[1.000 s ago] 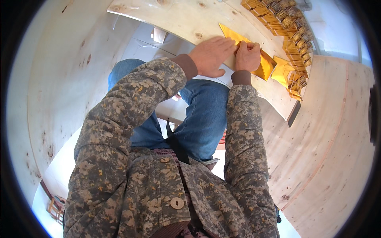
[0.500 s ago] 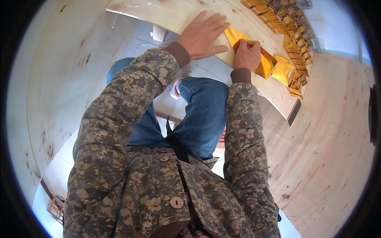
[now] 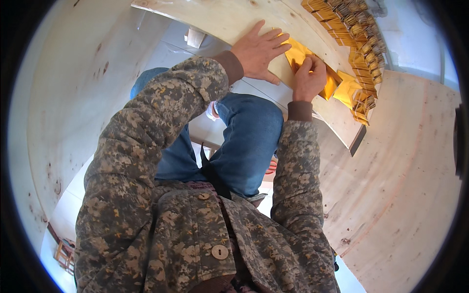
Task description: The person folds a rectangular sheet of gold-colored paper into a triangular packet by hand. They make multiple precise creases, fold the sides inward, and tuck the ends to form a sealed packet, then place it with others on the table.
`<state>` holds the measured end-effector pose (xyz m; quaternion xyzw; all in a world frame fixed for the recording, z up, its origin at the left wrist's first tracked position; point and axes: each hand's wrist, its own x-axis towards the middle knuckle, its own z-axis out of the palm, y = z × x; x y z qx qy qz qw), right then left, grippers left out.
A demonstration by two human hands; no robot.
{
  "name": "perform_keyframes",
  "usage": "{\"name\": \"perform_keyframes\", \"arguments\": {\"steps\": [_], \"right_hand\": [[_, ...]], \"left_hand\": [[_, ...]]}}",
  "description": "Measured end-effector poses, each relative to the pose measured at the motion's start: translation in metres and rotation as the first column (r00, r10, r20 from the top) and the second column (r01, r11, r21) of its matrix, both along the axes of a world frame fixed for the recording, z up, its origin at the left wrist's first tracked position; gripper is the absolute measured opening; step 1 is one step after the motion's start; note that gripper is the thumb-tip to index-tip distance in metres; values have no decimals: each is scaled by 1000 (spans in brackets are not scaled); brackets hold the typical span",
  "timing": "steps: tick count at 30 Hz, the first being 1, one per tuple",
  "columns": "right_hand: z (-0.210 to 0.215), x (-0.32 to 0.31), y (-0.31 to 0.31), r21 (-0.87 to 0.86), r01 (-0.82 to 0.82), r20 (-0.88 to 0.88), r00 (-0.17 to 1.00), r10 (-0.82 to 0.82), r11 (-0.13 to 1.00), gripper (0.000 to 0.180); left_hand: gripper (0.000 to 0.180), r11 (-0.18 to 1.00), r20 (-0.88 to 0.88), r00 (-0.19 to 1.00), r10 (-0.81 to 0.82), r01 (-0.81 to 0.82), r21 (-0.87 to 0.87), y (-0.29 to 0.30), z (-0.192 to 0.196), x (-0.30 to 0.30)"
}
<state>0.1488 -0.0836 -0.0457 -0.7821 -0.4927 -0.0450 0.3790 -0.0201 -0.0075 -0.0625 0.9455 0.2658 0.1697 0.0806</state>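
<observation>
A sheet of golden-yellow paper (image 3: 297,48), partly folded, lies on the pale wooden board (image 3: 215,18) at the far right. My left hand (image 3: 260,52) is open over the board, palm down and fingers spread, with its fingertips at the paper's left edge. On the paper's right part, my right hand (image 3: 311,80) is closed, thumb and fingers bent together in a pinch at the paper. The hand covers the pinched spot. Just right of it rests another folded yellow paper piece (image 3: 347,89).
Several folded gold paper pieces (image 3: 359,51) stand packed in a curved row along the board's far right edge. A wide wooden panel (image 3: 391,176) fills the right side, another wooden surface (image 3: 73,97) the left. My jean-clad knees (image 3: 249,132) are below the board.
My left hand has moved slightly right, bringing its fingertips to the paper's edge. My right hand has shifted a little right and nearer to me, still closed at the paper.
</observation>
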Motion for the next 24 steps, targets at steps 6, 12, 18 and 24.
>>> {"name": "perform_keyframes", "arguments": {"steps": [6,12,18,24], "right_hand": [[-5,-27,-27,-244,-220,455,834,312,944,41],[-4,-48,-44,-360,-190,339,885,318,913,64],[-17,-55,-33,-367,-179,256,924,284,913,78],[-21,-56,-33,-344,-170,221,941,255,924,79]], "left_hand": [[97,1000,-75,997,-9,10,17,1,3,-1],[89,1000,-59,998,-9,9,6,1,3,-1],[75,997,-84,996,3,4,81,2,-5,2],[81,997,-80,997,-9,16,80,4,-4,2]]}}
